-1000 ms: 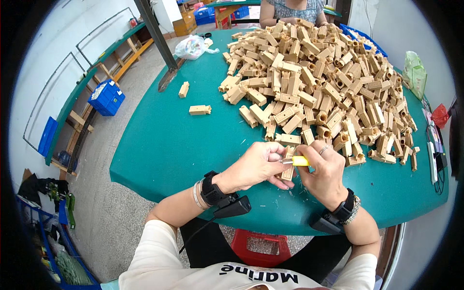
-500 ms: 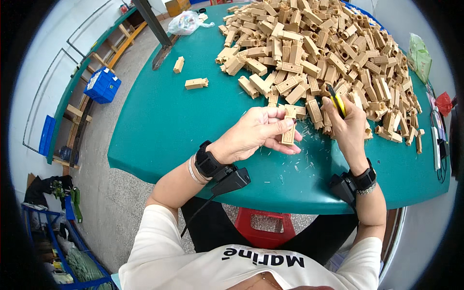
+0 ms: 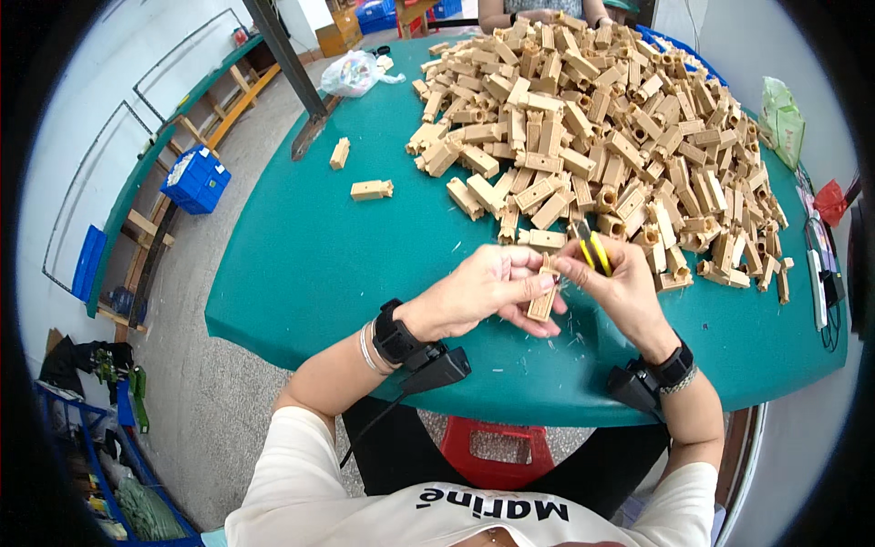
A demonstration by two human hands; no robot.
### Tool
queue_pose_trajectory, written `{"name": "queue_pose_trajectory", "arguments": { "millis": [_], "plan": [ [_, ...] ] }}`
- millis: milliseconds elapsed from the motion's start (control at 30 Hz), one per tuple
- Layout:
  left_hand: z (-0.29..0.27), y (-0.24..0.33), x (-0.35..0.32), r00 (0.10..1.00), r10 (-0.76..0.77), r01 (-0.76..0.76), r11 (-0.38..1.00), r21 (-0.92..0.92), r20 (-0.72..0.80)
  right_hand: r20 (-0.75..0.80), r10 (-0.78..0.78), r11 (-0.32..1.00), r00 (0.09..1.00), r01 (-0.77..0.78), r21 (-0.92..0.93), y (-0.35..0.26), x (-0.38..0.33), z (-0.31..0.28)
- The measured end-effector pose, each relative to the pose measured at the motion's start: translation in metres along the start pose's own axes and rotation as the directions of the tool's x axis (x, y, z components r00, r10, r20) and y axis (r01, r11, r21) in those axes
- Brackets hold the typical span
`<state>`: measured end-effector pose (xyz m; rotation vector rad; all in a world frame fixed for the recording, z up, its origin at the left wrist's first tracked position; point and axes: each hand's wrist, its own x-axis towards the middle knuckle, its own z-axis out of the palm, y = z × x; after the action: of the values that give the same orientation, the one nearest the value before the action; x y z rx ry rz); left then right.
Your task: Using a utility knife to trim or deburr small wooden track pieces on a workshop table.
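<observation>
My left hand [image 3: 469, 296] is closed on a tan, box-shaped hollow piece [image 3: 542, 305] with a carved-looking face and an uneven upper end, thumb lying across it. Close on its right, my right hand [image 3: 624, 296] grips a yellow-and-black utility knife [image 3: 597, 255], which points up and away from me. The right thumb and fingertips are at the piece's upper end; whether they touch it I cannot tell. Thin pale shavings [image 3: 574, 339] lie on the green tabletop [image 3: 346, 273] under my hands. The same kind of piece fills a big pile [image 3: 583, 137] just beyond.
Two loose pieces [image 3: 372, 190] lie left of the pile. A plastic bag [image 3: 354, 73] sits by a dark post [image 3: 287, 64]. Across the table another person's arms [image 3: 547, 14] show behind the pile. At right are a green bag [image 3: 782, 123] and a power strip [image 3: 817, 287].
My right hand has moved left and nearer to me, bringing the knife beside the held piece. Another person's arms have come into view at the far edge.
</observation>
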<state>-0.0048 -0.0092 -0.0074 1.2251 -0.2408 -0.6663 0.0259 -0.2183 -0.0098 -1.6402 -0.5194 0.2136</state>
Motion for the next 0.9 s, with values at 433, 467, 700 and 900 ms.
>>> {"name": "queue_pose_trajectory", "arguments": {
  "millis": [433, 467, 700, 900],
  "plan": [
    [-0.021, 0.001, -0.004, 0.95, -0.118, 0.185, 0.959, -0.216, 0.289, 0.14, -0.207, 0.921, 0.968, 0.241, -0.306, -0.014, -0.005, -0.004],
    [-0.022, 0.001, -0.003, 0.95, -0.118, 0.184, 0.959, -0.216, 0.289, 0.142, -0.236, 0.914, 0.961, 0.269, -0.302, -0.014, -0.005, -0.004],
    [-0.025, 0.002, -0.003, 0.94, -0.124, 0.205, 0.95, -0.235, 0.317, 0.173, -0.383, 0.82, 0.907, 0.42, -0.388, -0.01, -0.004, -0.009],
    [-0.023, 0.006, -0.005, 0.963, -0.083, 0.131, 0.976, -0.175, 0.255, 0.09, -0.403, 0.751, 0.911, 0.385, -0.537, -0.018, -0.004, -0.007]
  ]
}}
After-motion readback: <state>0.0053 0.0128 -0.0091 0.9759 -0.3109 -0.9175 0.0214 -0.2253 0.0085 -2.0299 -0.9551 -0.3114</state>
